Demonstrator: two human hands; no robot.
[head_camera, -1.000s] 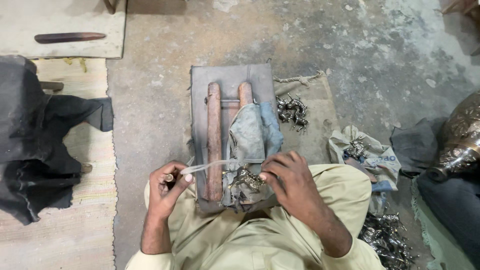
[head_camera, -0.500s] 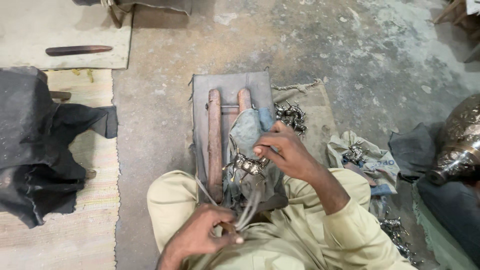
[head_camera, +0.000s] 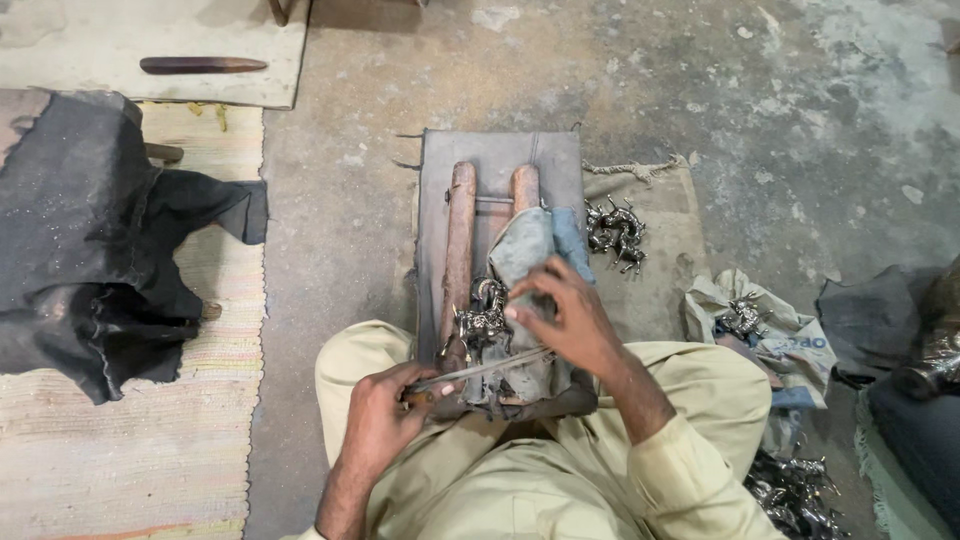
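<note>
I sit on the floor before a grey pad bearing two wooden bars. My left hand grips the handle of a long thin metal file, its blade lying across towards the right. My right hand presses a small shiny metal figurine against a grey-blue cloth draped over the right bar, fingertips on the piece.
Several finished metal figurines lie on the sack to the right; more sit on a printed bag and in a pile by my right knee. A black cloth covers a striped mat at left. A dark wooden tool lies far left.
My left hand dropped towards my lap, then came back up with the file laid across the work. My right hand shifted slightly on the figurine; the view tilted.
</note>
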